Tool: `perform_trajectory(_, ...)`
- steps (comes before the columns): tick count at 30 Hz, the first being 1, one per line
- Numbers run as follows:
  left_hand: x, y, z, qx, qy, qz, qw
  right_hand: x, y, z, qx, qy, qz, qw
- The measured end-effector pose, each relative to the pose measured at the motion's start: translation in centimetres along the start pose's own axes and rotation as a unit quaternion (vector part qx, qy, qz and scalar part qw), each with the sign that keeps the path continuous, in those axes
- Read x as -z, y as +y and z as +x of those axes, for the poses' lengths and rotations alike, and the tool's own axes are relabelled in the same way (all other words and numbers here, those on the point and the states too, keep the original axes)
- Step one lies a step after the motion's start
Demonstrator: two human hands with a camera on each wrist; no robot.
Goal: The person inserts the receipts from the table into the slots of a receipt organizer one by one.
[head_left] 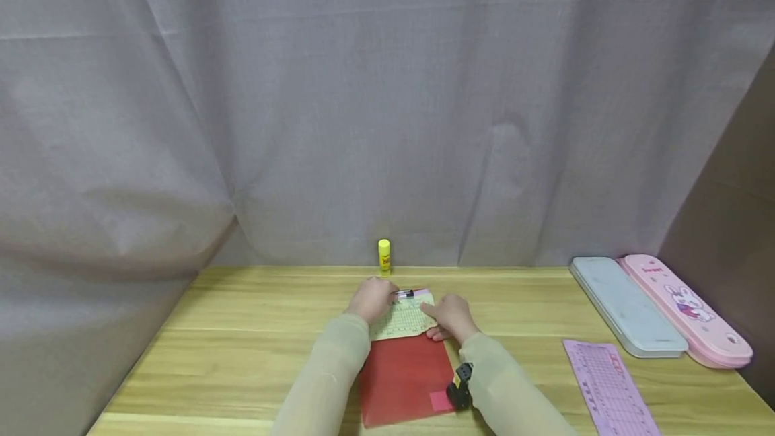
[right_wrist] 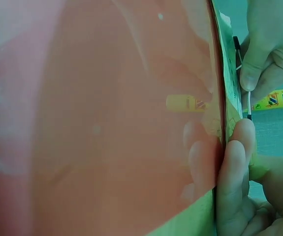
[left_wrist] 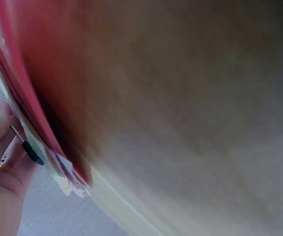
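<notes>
My left hand (head_left: 371,299), at the top edge of a red plastic folder (head_left: 407,379), pinches a thin metal clip (head_left: 404,294) with black ends. In the right wrist view, the left thumb presses on the clip's metal bar (right_wrist: 249,101). Under the clip lies a creased, yellowish sheet of gridded paper (head_left: 404,319), its lower edge lifting over the folder. My right hand (head_left: 453,318) grips the right side of the paper and folder, thumb on top and fingers behind. In the left wrist view the folder (left_wrist: 33,108) is tilted up, seen edge-on.
A yellow glue stick (head_left: 384,258) stands behind the hands near the grey curtain (head_left: 387,120). To the right lie a purple ruler sheet (head_left: 611,389), a pale grey case (head_left: 626,308) and a pink pencil case (head_left: 687,311) on the wooden table (head_left: 254,348).
</notes>
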State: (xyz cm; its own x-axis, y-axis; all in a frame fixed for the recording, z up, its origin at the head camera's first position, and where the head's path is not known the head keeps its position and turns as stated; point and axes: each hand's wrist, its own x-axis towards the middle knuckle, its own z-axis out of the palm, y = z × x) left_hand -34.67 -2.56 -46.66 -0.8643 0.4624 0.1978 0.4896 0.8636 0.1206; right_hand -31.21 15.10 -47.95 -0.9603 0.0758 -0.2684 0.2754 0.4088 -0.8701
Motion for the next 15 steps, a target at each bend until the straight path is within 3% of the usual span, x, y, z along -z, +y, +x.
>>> perform_trajectory(8,-0.15,0.03,-0.03,0.005,-0.006,-0.002,1.0000,-0.12,-0.32,-0.02,-0.017,-0.001,0.003,0.9999)
perform_trajectory(15,0.13,0.26,0.10,0.024,-0.034,-0.017,0.9990,-0.09,-0.64,0.08,-0.036,0.005,-0.037,0.9987)
